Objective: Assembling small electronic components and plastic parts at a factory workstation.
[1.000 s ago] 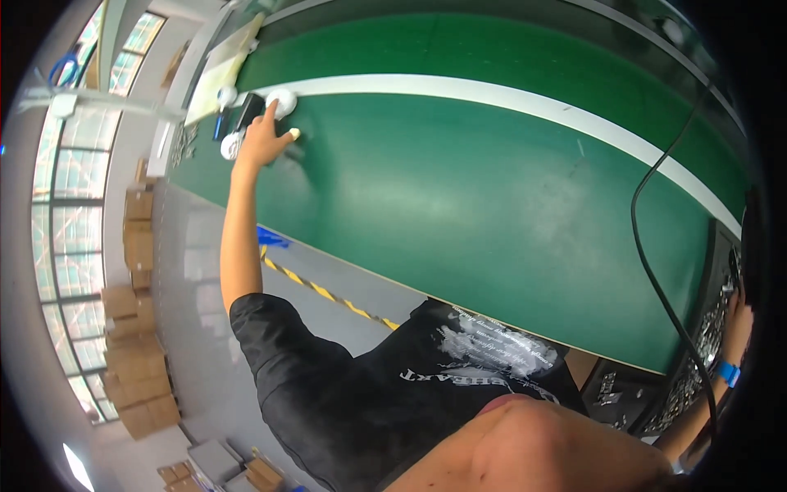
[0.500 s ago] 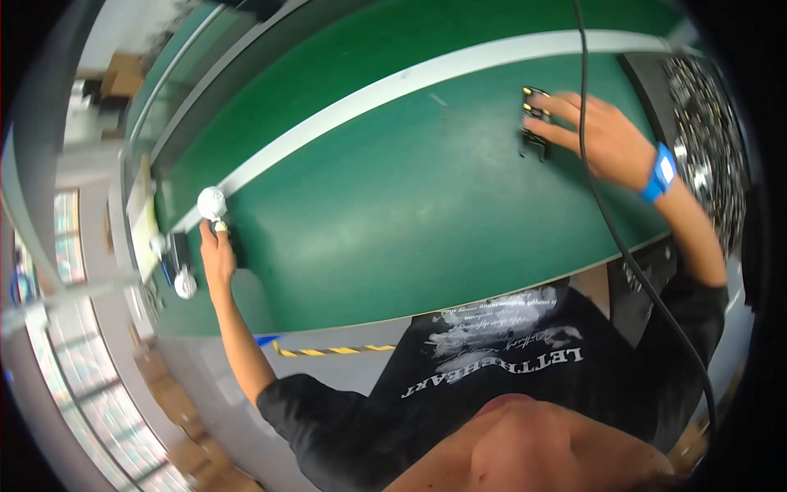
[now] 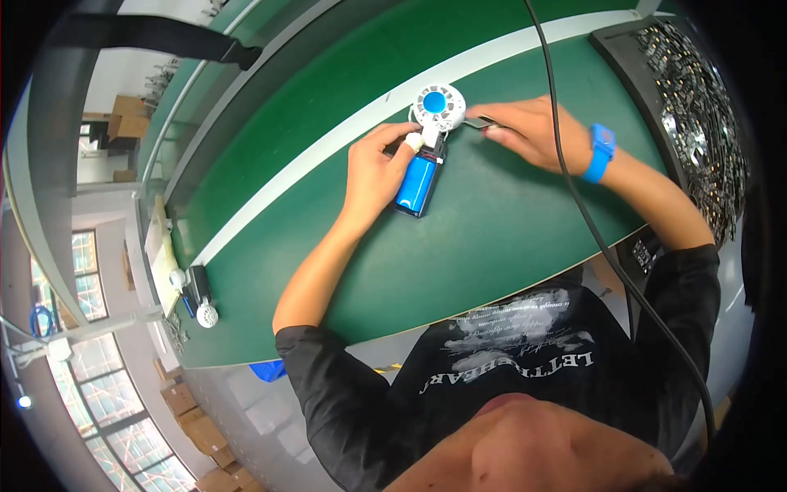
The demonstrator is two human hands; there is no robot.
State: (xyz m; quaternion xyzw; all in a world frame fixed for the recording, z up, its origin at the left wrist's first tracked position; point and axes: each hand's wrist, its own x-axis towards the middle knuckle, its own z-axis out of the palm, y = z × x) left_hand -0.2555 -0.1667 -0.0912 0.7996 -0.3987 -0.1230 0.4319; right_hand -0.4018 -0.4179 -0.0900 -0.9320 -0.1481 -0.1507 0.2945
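Note:
A small handheld fan (image 3: 443,123) with a white round head and a blue centre lies on the green table, its head pointing away from me. Its black handle is open along the top, showing a blue cylindrical battery (image 3: 416,184) and thin wires. From the left, my left hand (image 3: 379,168) grips the fan at its neck, and the thumb wears a white finger cover. Beside the right edge of the fan head, my right hand (image 3: 533,135) pinches a thin, dark, silvery-edged piece (image 3: 482,123); its kind is not clear, and the fingertips are blurred.
A black tray (image 3: 627,45) heaped with small metal and dark parts stands at the right. A black cable (image 3: 574,184) hangs across the view in front of my right arm. At the far left lies another white-headed fan (image 3: 206,316) beside a black part. A white strip (image 3: 287,172) runs along the table.
My left hand has brought the fan from the far left to the middle. My right hand has moved left to the fan head, leaving the spot where it touched a small black part.

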